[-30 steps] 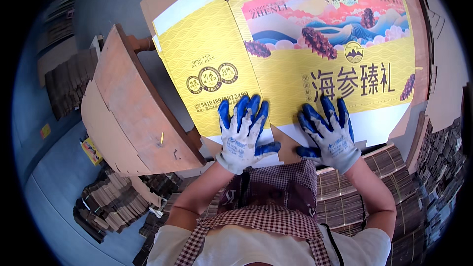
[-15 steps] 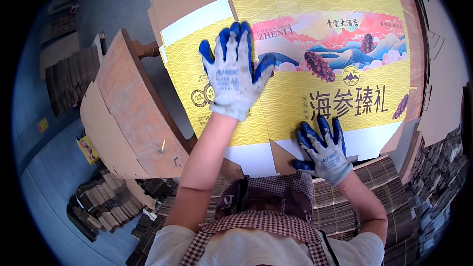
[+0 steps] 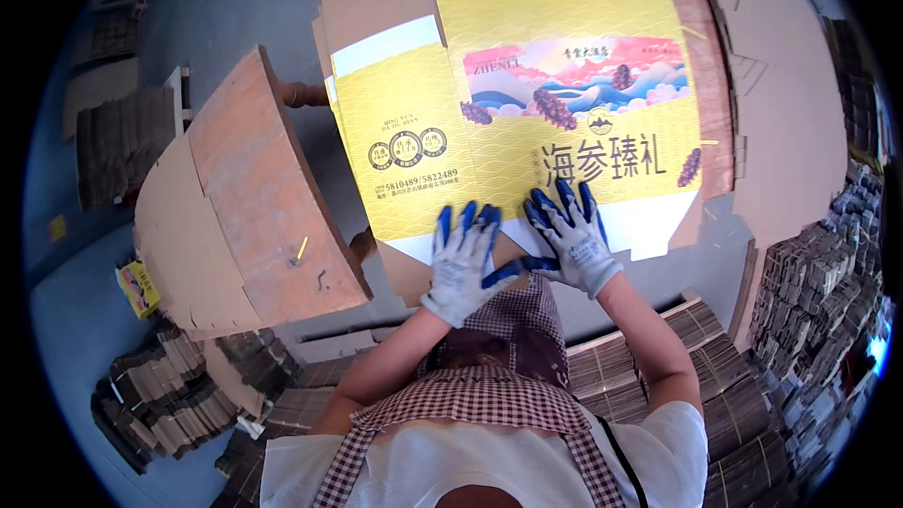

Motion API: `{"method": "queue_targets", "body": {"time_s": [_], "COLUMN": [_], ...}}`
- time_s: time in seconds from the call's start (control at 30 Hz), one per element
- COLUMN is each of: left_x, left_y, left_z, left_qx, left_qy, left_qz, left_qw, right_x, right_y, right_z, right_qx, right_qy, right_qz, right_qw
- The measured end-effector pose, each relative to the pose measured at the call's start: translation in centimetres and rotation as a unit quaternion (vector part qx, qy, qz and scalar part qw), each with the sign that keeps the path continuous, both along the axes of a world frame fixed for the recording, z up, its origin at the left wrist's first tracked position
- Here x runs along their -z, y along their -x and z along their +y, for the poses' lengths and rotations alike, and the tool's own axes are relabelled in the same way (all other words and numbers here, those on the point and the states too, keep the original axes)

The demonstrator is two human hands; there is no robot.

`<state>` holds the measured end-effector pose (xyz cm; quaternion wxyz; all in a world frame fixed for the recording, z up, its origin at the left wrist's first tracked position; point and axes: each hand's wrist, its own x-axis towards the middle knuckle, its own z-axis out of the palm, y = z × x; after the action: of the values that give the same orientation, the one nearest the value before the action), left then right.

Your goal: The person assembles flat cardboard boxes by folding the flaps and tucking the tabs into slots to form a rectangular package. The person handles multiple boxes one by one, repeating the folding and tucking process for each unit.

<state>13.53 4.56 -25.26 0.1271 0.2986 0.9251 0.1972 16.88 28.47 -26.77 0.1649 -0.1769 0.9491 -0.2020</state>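
A large flat sheet of printed yellow cardboard (image 3: 555, 0), with a pink and blue wave picture and white flaps along its near edge, lies in front of me. My left hand (image 3: 464, 259), in a grey and blue work glove, rests on the near edge by the white flap, fingers spread. Close beside it, my right hand (image 3: 572, 237), gloved alike, lies over the near edge of the larger panel with its fingers apart. The two thumbs almost meet at the gap between the panels. Plain brown cardboard (image 3: 376, 5) shows beneath the sheet's far left side.
Left of the sheet stands a reddish wooden board (image 3: 263, 198) with brown cardboard on it. Bundled cardboard stacks lie at lower left (image 3: 174, 381), behind me (image 3: 724, 386) and at right (image 3: 809, 296). Another brown cardboard sheet (image 3: 781, 103) spreads along the right side.
My left hand has come down from the middle of the left panel to the near edge, beside the right hand. The view has shifted, so the sheet sits further left.
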Motion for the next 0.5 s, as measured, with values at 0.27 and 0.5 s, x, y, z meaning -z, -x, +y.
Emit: {"method": "queue_targets", "body": {"time_s": [0.27,0.5], "left_x": [4.1,3.6], "left_y": [6.0,6.3], "left_z": [-8.5,-7.4], "left_qx": [-0.473,-0.563], "left_qy": [-0.063,-0.159], "left_qz": [-0.063,-0.187], "left_qw": [0.876,0.789], "right_x": [-1.6,3.1], "right_y": [1.5,5.5], "right_z": [7.6,19.5], "right_qx": [0.310,0.539], "right_qy": [-0.060,-0.020], "right_qz": [0.214,0.078], "right_qw": [0.924,0.838]}}
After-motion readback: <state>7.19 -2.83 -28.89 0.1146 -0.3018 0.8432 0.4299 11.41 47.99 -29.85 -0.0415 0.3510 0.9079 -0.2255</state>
